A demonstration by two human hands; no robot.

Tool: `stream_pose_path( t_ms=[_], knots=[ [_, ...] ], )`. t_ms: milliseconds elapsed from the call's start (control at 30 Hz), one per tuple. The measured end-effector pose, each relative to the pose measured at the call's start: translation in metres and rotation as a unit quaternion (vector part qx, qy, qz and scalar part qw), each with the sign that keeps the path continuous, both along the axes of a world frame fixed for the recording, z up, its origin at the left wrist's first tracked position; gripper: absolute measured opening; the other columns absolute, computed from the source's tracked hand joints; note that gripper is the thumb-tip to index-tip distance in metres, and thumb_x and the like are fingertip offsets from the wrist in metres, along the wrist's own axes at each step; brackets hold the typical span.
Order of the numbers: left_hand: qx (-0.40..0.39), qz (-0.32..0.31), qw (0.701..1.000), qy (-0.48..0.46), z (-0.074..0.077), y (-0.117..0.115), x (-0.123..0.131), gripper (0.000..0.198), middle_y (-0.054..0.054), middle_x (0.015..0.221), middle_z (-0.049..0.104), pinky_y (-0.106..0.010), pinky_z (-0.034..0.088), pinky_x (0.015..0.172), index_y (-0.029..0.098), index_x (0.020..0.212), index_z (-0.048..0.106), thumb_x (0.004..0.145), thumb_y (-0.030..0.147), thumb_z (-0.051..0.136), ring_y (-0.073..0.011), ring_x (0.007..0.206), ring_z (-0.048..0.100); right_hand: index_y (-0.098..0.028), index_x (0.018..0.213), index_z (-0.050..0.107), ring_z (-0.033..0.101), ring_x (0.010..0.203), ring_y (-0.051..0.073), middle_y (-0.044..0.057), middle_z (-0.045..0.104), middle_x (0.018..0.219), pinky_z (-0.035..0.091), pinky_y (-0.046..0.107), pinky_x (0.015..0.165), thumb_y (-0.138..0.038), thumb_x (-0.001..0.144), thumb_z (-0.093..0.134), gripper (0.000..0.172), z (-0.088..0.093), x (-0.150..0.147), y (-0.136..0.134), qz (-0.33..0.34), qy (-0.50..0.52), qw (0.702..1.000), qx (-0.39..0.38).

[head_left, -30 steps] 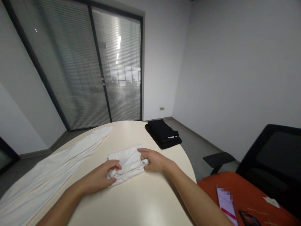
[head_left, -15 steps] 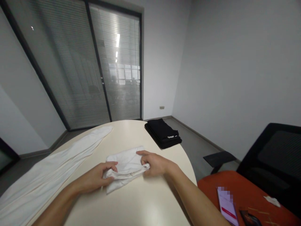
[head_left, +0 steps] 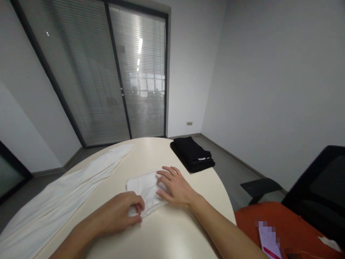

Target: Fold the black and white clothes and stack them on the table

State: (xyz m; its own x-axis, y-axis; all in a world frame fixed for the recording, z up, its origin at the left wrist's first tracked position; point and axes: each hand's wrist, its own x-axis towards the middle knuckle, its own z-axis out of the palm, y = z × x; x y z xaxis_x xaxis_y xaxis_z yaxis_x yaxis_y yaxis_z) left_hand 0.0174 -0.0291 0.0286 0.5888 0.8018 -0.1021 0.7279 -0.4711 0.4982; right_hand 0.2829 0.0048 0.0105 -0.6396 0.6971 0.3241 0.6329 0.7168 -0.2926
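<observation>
A small folded white cloth point(head_left: 147, 187) lies flat near the middle of the round cream table point(head_left: 172, 230). My right hand point(head_left: 175, 189) rests on its right part with the fingers spread. At the cloth's near left corner is my left hand point(head_left: 126, 212), its thumb and fingers curled toward each other with a gap between them; the hand hides that corner. A long white cloth point(head_left: 72, 190) stretches along the table's left side. Folded black cloths point(head_left: 192, 154) are stacked at the far right edge.
Right of the table stands a chair with an orange seat point(head_left: 285, 226) and a black armrest point(head_left: 260, 187). A phone point(head_left: 269, 239) lies on the seat. Behind the table are a glass partition with blinds point(head_left: 145, 108) and grey walls.
The cloth's raised near edge has come down flat. My right hand has let go and spread over it; my left hand has loosened its hold. The view has shifted slightly left.
</observation>
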Motion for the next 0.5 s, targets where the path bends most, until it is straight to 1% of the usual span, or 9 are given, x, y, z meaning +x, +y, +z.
stream_pose_path(
  t_ms=[67,133,167,200,267,300,333,400,500],
  knots=[
    [0.012,0.025,0.999,-0.038,-0.003,0.006,-0.002,0.025,-0.002,0.091,0.071,-0.028,0.049,0.079,0.025,0.099,0.071,0.091,0.038,0.052,-0.0189,0.083,0.065,-0.027,0.146,0.044,0.023,0.147,0.030,0.008,0.035,0.158,0.012,0.050,0.120,-0.060,0.092,0.050,0.064,-0.007,-0.007,-0.003,0.040,-0.018,0.998,-0.035],
    [0.093,0.050,0.992,-0.064,-0.016,0.014,-0.006,0.036,-0.007,0.114,0.070,-0.034,0.048,0.094,0.024,0.118,0.067,0.097,0.042,0.044,-0.0225,0.104,0.063,-0.028,0.155,0.028,0.015,0.150,0.033,0.010,0.024,0.162,0.010,0.054,0.120,-0.066,0.089,0.050,0.079,-0.017,-0.011,-0.004,0.072,-0.048,0.993,-0.078],
    [0.146,0.052,0.986,-0.065,-0.025,0.019,-0.009,0.041,-0.009,0.132,0.062,-0.039,0.042,0.105,0.024,0.130,0.061,0.097,0.042,0.043,-0.0254,0.121,0.055,-0.028,0.156,0.025,0.012,0.150,0.035,0.010,0.021,0.162,0.009,0.055,0.120,-0.068,0.088,0.050,0.083,-0.021,-0.012,-0.005,0.079,-0.059,0.991,-0.091],
    [0.179,0.040,0.982,-0.045,-0.034,0.023,-0.012,0.050,-0.011,0.149,0.048,-0.045,0.032,0.113,0.024,0.141,0.052,0.096,0.045,0.047,-0.0289,0.137,0.041,-0.028,0.156,0.023,0.010,0.150,0.035,0.010,0.020,0.163,0.009,0.056,0.120,-0.070,0.087,0.050,0.085,-0.023,-0.012,-0.004,0.082,-0.067,0.989,-0.098],
    [0.190,0.021,0.982,0.013,-0.051,0.028,-0.016,0.059,-0.008,0.160,0.030,-0.053,0.022,0.117,0.029,0.149,0.041,0.095,0.049,0.049,-0.0320,0.147,0.024,-0.031,0.156,0.023,0.011,0.150,0.034,0.009,0.020,0.163,0.007,0.056,0.120,-0.070,0.088,0.049,0.082,-0.026,-0.010,-0.001,0.087,-0.080,0.989,-0.094],
    [0.184,0.019,0.982,0.037,-0.056,0.029,-0.017,0.061,-0.007,0.162,0.027,-0.054,0.021,0.118,0.031,0.150,0.038,0.094,0.051,0.050,-0.0324,0.148,0.022,-0.033,0.155,0.025,0.012,0.150,0.033,0.008,0.021,0.162,0.006,0.056,0.120,-0.069,0.089,0.048,0.079,-0.026,-0.008,0.001,0.089,-0.086,0.989,-0.084],
    [0.179,0.023,0.982,0.052,-0.058,0.028,-0.017,0.063,-0.007,0.161,0.028,-0.053,0.021,0.118,0.032,0.150,0.038,0.093,0.053,0.051,-0.0325,0.147,0.024,-0.035,0.154,0.028,0.013,0.150,0.033,0.006,0.023,0.162,0.004,0.056,0.120,-0.067,0.090,0.048,0.074,-0.025,-0.005,0.005,0.087,-0.092,0.989,-0.071],
    [0.182,0.042,0.981,0.059,-0.053,0.024,-0.015,0.064,-0.009,0.156,0.037,-0.051,0.024,0.116,0.032,0.147,0.043,0.089,0.054,0.058,-0.0328,0.141,0.035,-0.037,0.150,0.037,0.014,0.150,0.032,0.004,0.026,0.162,0.001,0.058,0.120,-0.058,0.093,0.052,0.063,-0.023,0.002,0.013,0.058,-0.099,0.993,-0.037],
    [0.191,0.058,0.979,0.042,-0.033,0.014,-0.005,0.045,-0.010,0.132,0.059,-0.047,0.036,0.106,0.030,0.133,0.060,0.092,0.049,0.054,-0.0293,0.119,0.055,-0.034,0.141,0.053,0.019,0.148,0.034,0.006,0.030,0.160,0.008,0.060,0.119,-0.032,0.094,0.056,0.046,-0.020,0.014,0.024,-0.055,-0.091,0.994,-0.001]
  ],
)
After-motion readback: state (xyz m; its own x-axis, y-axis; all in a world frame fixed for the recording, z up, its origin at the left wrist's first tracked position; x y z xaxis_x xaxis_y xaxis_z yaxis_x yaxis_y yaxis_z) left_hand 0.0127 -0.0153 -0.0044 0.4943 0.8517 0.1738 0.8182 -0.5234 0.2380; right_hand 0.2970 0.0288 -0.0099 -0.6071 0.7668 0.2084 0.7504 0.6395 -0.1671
